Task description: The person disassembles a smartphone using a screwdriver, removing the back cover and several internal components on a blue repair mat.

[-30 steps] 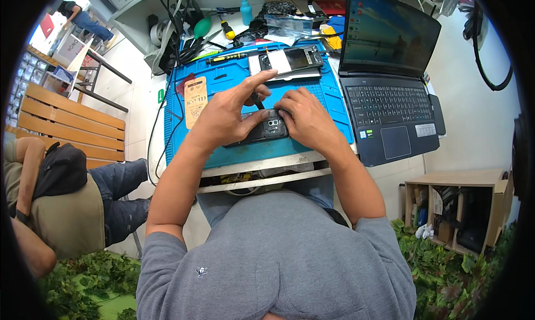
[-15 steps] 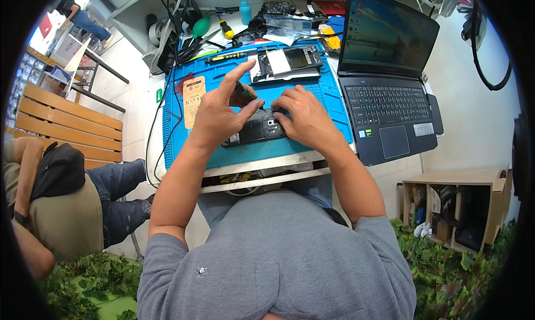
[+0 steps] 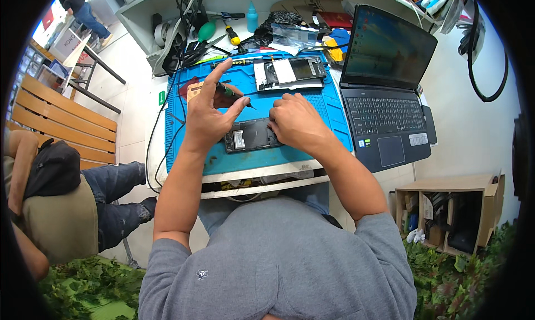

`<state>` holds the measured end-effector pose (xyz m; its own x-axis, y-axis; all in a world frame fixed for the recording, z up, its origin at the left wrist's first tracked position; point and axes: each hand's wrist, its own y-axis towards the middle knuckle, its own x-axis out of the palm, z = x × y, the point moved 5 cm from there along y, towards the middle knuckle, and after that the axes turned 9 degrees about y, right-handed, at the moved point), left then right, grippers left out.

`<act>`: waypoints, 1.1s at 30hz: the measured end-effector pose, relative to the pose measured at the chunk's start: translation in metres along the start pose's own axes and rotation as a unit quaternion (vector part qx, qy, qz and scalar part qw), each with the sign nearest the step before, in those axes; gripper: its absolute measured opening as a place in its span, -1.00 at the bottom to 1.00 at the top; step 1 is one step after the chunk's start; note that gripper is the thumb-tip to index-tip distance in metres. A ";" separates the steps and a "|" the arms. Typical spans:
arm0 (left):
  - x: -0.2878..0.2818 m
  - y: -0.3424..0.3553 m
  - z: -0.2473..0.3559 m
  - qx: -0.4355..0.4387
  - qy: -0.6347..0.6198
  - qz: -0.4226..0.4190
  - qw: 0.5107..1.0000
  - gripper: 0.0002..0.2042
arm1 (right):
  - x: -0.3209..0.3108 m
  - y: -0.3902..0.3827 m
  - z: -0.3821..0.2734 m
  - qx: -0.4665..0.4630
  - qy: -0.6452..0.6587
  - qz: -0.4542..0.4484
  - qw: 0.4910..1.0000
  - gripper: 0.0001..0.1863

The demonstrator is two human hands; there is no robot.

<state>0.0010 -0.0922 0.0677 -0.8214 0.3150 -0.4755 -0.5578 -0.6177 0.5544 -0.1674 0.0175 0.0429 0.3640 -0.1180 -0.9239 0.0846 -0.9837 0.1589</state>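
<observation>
On the blue work mat [image 3: 223,165] lies an opened black phone [image 3: 256,135] with its inner frame showing. My left hand [image 3: 205,118] is closed round a dark screwdriver [image 3: 228,91] with green on its handle, index finger raised. Its tip points right, above the phone's far edge and apart from it. My right hand [image 3: 301,122] has its fingers curled in at the phone's right end, gripping it there and covering that part. What lies under those fingertips is hidden.
Beyond my hands lies another disassembled phone [image 3: 306,69]. An open laptop [image 3: 384,116] stands on the right. Cables [image 3: 179,52], a yellow-black screwdriver [image 3: 232,36] and a blue bottle [image 3: 252,17] crowd the back. A person [image 3: 61,208] sits at the left.
My left hand has drawn the screwdriver tip away from the phone's far edge. The right hand has shifted over the phone's right end, covering the camera area that showed before.
</observation>
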 end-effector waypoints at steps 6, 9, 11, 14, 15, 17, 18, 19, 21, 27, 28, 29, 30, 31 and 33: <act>-0.006 -0.003 -0.004 0.007 -0.008 0.009 1.000 -0.15 | 0.000 0.008 -0.003 -0.003 -0.025 -0.022 0.999 -0.92; -0.009 -0.004 -0.006 0.003 -0.013 0.012 1.000 -0.15 | 0.000 0.008 -0.010 -0.010 -0.045 -0.025 0.999 -0.92; -0.010 -0.004 -0.008 0.009 -0.009 0.015 1.000 -0.14 | 0.001 0.009 -0.013 -0.010 -0.050 -0.022 0.998 -0.92; -0.013 -0.005 -0.007 0.018 -0.001 0.019 1.000 -0.13 | 0.006 0.010 -0.013 -0.007 -0.034 -0.031 0.999 -0.89; -0.014 -0.005 -0.007 0.017 0.000 0.020 1.000 -0.13 | 0.006 0.011 -0.013 -0.008 -0.032 -0.036 0.999 -0.88; -0.014 -0.004 -0.005 0.016 0.003 0.019 1.000 -0.12 | 0.006 0.012 -0.013 -0.008 -0.027 -0.045 0.999 -0.85; -0.014 -0.004 -0.005 0.016 0.006 0.019 1.000 -0.12 | 0.007 0.012 -0.012 -0.011 -0.030 -0.053 0.998 -0.83; -0.014 -0.004 -0.005 0.018 0.010 0.019 1.000 -0.12 | 0.008 0.013 -0.011 -0.015 -0.034 -0.060 0.998 -0.82; -0.014 -0.004 -0.005 0.016 0.008 0.016 1.000 -0.12 | 0.008 0.014 -0.010 -0.021 -0.036 -0.071 0.997 -0.80; -0.016 -0.004 -0.007 0.008 -0.006 0.018 1.000 -0.13 | 0.010 0.022 0.007 -0.034 -0.015 -0.039 0.999 -0.80; -0.017 -0.005 -0.008 0.006 -0.006 0.019 1.000 -0.13 | 0.004 0.032 0.012 -0.028 -0.004 -0.011 1.000 -0.79; -0.017 -0.005 -0.008 0.006 -0.009 0.019 1.000 -0.13 | -0.004 0.042 0.020 -0.019 0.006 0.018 1.000 -0.79; -0.016 -0.005 -0.009 0.006 -0.005 0.020 1.000 -0.13 | -0.009 0.054 0.031 -0.028 0.021 0.035 0.999 -0.82; -0.015 -0.005 -0.010 0.006 -0.003 0.020 1.000 -0.13 | -0.015 0.068 0.042 -0.037 0.036 0.053 0.997 -0.85; -0.017 -0.004 -0.011 0.004 0.005 0.022 1.000 -0.13 | -0.029 0.094 0.049 0.004 0.043 0.020 0.999 -0.82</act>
<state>0.0186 -0.1029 0.0658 -0.8435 0.2808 -0.4579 -0.5227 -0.6254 0.5794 -0.2158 -0.0784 0.0677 0.4450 -0.1462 -0.8835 0.0606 -0.9794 0.1926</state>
